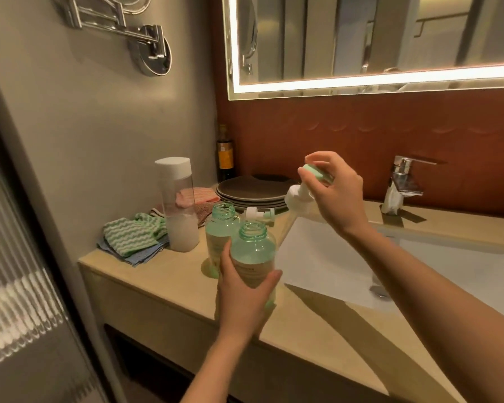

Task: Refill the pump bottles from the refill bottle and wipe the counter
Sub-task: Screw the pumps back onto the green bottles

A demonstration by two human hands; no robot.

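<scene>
The near pump bottle is standing open at the worktop's front edge, with the left hand wrapping its body to steady it. The right hand is pinching the pump head, holding it at the sink edge, likely to catch drips. A second open bottle and the capped refill bottle are waiting behind.

Warm, dim light from the glowing strip framing the mirror falls on the bench, throwing a hard arm shadow across it, while wide-angle bending and soft blur smear the left edge.
</scene>
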